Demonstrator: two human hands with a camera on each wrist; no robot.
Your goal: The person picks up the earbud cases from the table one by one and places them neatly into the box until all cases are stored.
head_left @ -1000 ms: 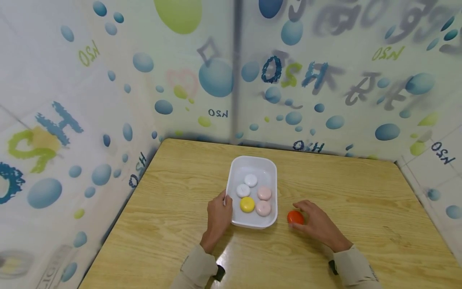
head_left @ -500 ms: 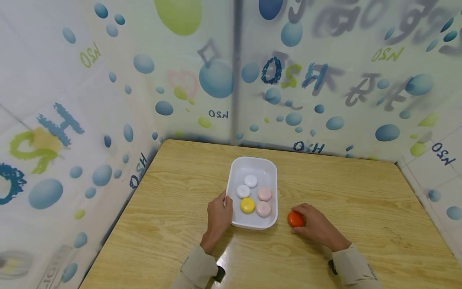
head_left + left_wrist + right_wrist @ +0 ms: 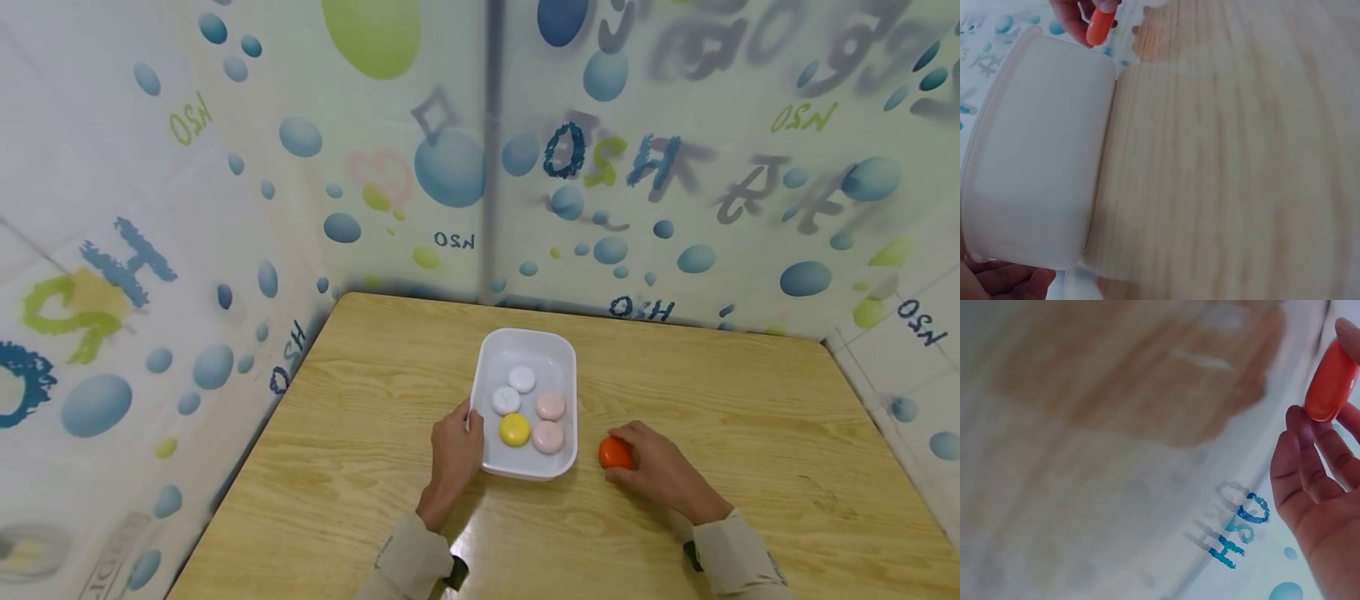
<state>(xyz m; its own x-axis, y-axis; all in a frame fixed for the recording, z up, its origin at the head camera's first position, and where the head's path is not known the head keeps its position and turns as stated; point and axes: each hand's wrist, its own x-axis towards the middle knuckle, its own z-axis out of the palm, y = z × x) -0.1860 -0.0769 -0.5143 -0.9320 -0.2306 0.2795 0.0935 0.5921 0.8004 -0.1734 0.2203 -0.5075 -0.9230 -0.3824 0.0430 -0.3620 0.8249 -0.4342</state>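
Note:
In the head view, a white rectangular tray [image 3: 528,350] stands on the wooden table. My left hand [image 3: 456,446] grips its left side; fingertips of that hand [image 3: 1007,281] show at the tray's end in the left wrist view. Inside lie two white discs [image 3: 522,379], one yellow disc [image 3: 514,430] and two pale pink discs [image 3: 550,407]. To the right of the tray, my right hand [image 3: 660,467] pinches a glossy red-orange disc [image 3: 615,453] between thumb and fingers. The right wrist view shows this rounded, thick disc [image 3: 1330,381] edge-on, held up off the tabletop.
The wooden table [image 3: 360,400] extends around the tray on every side. A patterned wall sheet [image 3: 420,275] with blue and green spots closes off the back, and similar sheets rise at left and right.
The fingers of my right hand have closed from a loose arch around the red-orange disc to a pinch on it. The left hand and the tray have stayed put.

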